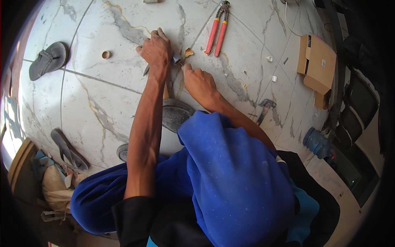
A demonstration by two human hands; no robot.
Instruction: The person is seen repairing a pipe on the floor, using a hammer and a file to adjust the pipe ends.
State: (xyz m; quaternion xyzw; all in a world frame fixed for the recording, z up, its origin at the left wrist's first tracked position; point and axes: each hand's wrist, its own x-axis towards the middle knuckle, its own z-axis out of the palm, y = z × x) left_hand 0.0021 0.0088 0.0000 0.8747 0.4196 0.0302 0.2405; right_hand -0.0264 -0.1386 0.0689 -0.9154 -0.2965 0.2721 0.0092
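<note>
I had my left hand (157, 48) by the hammer (176, 59), right hand (199, 82) just right; I couldn't tell whether either grasped anything.

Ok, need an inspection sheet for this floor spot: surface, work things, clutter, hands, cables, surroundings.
Surface: marbled tile floor, scattered with crumbs.
Work things: grey piece between the hands, detail partly hidden; wooden handle beside the left forearm.
Clutter: red-handled pincers, hammer, brown ring, brown shard, two loose sandals at left.
Hands: left hand over the grey piece, right hand with fingertips close to it; grip unclear on both.
Cables: white cord, upper right, away from the hands.
Surroundings: carton, blue bottle and dark chair at right; sack lower left.
</note>
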